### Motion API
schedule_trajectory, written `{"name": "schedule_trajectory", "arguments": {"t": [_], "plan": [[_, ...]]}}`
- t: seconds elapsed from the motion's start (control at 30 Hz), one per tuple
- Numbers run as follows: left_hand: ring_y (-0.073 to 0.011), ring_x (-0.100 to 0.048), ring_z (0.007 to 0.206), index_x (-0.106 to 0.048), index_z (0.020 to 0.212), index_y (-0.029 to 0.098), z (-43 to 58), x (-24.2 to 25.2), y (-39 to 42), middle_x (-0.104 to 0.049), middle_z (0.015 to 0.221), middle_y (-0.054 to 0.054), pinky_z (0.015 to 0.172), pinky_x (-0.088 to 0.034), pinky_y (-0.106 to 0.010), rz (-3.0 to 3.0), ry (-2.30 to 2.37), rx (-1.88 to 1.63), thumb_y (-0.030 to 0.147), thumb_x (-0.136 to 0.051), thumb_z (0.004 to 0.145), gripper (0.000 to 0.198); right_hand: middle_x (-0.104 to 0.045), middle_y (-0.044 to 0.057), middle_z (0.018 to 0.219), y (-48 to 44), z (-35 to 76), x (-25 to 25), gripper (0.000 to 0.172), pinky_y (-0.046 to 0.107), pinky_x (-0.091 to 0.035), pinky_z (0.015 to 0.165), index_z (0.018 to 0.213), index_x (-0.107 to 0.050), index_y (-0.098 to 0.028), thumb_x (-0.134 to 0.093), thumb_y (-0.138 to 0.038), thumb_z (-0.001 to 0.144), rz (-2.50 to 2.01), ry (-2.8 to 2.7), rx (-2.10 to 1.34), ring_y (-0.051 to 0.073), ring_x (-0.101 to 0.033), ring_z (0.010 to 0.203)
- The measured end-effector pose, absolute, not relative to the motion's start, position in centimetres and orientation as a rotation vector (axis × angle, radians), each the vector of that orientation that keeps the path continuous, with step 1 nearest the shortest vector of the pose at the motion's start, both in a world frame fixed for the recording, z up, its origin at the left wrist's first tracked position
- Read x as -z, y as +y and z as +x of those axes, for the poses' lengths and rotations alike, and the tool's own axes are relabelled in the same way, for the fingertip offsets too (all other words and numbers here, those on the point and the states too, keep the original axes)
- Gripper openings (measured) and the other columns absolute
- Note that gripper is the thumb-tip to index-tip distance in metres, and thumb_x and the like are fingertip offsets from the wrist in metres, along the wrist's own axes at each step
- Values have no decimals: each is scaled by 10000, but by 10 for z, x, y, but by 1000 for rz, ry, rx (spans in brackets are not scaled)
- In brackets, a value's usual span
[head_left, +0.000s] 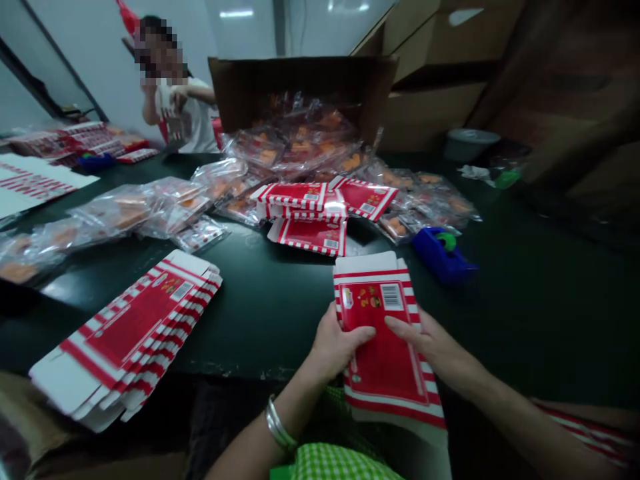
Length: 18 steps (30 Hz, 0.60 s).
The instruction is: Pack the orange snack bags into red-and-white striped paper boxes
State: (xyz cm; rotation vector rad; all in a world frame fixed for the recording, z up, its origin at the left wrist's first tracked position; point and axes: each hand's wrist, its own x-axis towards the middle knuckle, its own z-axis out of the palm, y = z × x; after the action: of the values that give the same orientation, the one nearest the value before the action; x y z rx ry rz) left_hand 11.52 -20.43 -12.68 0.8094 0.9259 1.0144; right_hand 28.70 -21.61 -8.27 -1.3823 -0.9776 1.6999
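Ahead of the hands, a tipped cardboard box sits among clear plastic packets on a dark table. A stack of flat red-and-white cartons lies to their left, a blue tape dispenser just ahead. The left hand and right hand grip one flattened carton by its sides, fingers lying across its printed face.

The left hand and right hand reach forward, fingers extended, gripping together.

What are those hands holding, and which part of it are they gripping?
A flattened red-and-white striped carton, gripped along both long side edges near its middle by the left hand and the right hand.
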Motion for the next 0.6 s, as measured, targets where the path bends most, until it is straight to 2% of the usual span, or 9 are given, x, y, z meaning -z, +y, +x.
{"name": "schedule_trajectory", "arguments": {"t": [0.07,0.13,0.27,0.33,0.43,0.6], "plan": [[-293,-686,920,-542,1074,129,112,123,-199,-708,1064,-145,806,-566,-426,832,948,-986,240,-799,620,533,-682,123,1177,-216,296,88,585,459,-554,880,1326,-467,-213,-665,-455,832,-1249,-1002,-1836,289,-693,978],[-289,-689,910,-545,1065,134,106,120,-196,-714,1052,-138,787,-572,-415,867,988,-951,237,-795,622,519,-667,129,1201,-217,310,93,581,457,-516,938,1316,-494,-193,-700,-406,816,-1087,-1016,-1973,283,-666,1047],[-302,-686,947,-543,1075,138,99,119,-203,-708,1083,-151,796,-573,-422,888,1007,-891,253,-800,636,522,-645,140,1234,-219,323,108,784,451,-515,925,1330,-492,-191,-847,-340,648,-900,-919,-2030,300,-636,1098],[-293,-690,951,-539,1093,144,98,121,-208,-701,1109,-151,817,-568,-427,879,968,-870,276,-775,687,488,-657,146,1211,-221,317,117,806,441,-535,888,1296,-522,-177,-877,-343,592,-866,-832,-2001,307,-651,1067],[-274,-690,943,-555,1110,152,96,125,-213,-696,1129,-139,820,-564,-414,956,943,-822,301,-734,753,426,-678,137,1174,-225,303,129,668,420,-554,849,1220,-574,-159,-853,-333,638,-896,-703,-1899,292,-677,1012],[-256,-684,946,-604,1092,160,86,125,-216,-720,1068,-98,838,-546,-369,993,954,-866,254,-742,738,392,-707,103,1121,-238,297,142,480,392,-562,846,1169,-588,-181,-786,-280,743,-932,-551,-1837,257,-697,964]]}}
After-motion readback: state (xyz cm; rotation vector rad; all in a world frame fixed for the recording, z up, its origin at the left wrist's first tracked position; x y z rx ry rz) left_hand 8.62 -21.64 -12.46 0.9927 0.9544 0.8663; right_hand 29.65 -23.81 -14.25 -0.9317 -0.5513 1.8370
